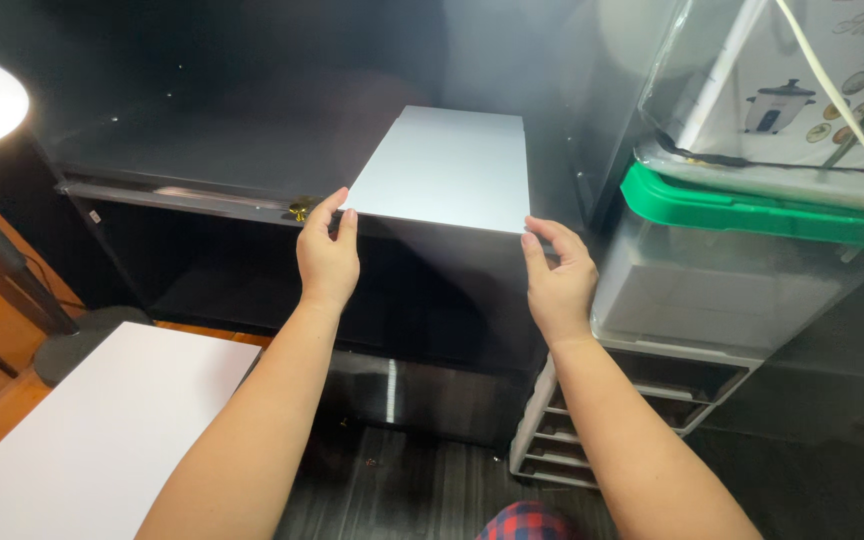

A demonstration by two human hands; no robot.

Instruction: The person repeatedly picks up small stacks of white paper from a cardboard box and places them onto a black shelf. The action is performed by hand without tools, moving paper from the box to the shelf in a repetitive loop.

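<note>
Both hands pinch the white board's [449,170] near edge: left hand [327,262] and right hand [557,283] at opposite corners. Keep it level and square on the black cabinet [202,160] top.

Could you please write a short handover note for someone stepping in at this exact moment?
Left hand: fingers on the near left corner of the white board.
Right hand: fingers at the near right corner.
The board lies flat on top of the black cabinet, its near edge over the front.
A second white panel lies lower left.
Done: board is up on the cabinet.
Left: final position unsettled; both hands are on it.
</note>
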